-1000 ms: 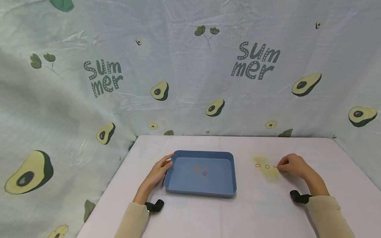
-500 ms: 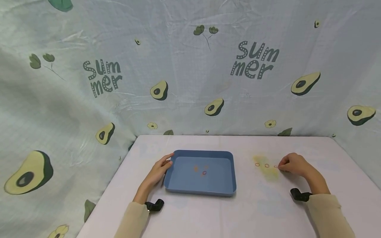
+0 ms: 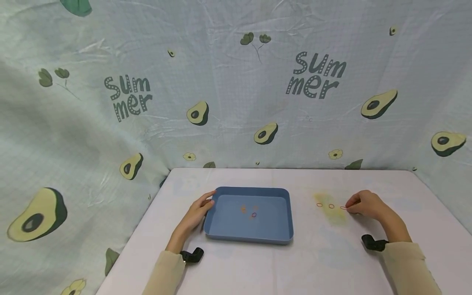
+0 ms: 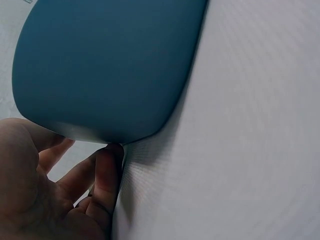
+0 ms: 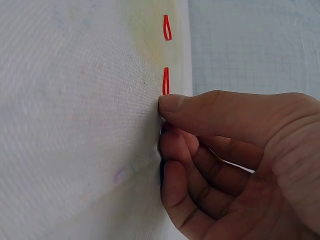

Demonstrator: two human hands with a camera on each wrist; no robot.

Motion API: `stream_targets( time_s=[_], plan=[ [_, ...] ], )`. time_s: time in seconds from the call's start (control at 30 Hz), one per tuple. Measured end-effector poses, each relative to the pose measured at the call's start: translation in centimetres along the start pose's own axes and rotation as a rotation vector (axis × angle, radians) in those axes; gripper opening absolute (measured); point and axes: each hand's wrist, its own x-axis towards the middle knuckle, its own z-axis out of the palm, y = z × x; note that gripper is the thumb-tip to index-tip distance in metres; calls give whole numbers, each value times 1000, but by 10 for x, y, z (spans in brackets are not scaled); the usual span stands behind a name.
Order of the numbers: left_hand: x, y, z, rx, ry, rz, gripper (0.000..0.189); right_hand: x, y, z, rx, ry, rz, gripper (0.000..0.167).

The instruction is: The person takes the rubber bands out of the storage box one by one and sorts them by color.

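At the left, my left hand rests against the left wall of a shallow blue tray. In the left wrist view, the fingers touch the outside of the tray, low by the tabletop. A thin red ring like a rubber band lies inside the tray. On the table's right side, my right hand pinches the near end of another red rubber band at its fingertips. Two more red rubber bands lie in a row to its left. The right wrist view shows the thumb pressed down beside a red rubber band.
The white table has a yellowish stain under the row of bands. Faint orange marks show on the tray floor. An avocado-print cloth hangs behind and at the sides. Each wrist wears a black camera.
My right fingertips have shifted slightly right, and more of the rightmost rubber band shows beside them. The left hand and the tray stay in place.
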Motion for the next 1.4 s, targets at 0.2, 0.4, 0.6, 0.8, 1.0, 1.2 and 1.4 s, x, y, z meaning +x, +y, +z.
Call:
stream_targets(
  time_s=[0.2, 0.4, 0.6, 0.8, 1.0, 1.2, 1.4],
  plan=[
    [0, -1, 0, -4, -6, 1, 50, -2, -2, 0, -8, 15, -16, 18],
    [0, -2, 0, -15, -6, 3, 49, -1, -2, 1, -15, 22, -2, 17],
    [1, -3, 1, -11, -3, 3, 48, 0, 1, 3, -21, 31, -14, 14],
    [2, -3, 1, 8, 0, -7, 48, 1, 2, 2, -21, 30, 0, 15],
    [2, -2, 1, 3, 9, -26, 48, 1, 0, 1, -24, 27, 0, 15],
    [1, -2, 2, 9, 12, -22, 48, 0, 1, 0, -21, 24, -22, 13],
    [2, -2, 2, 6, 11, -31, 48, 0, 1, -3, -24, 32, -21, 15]
  ],
)
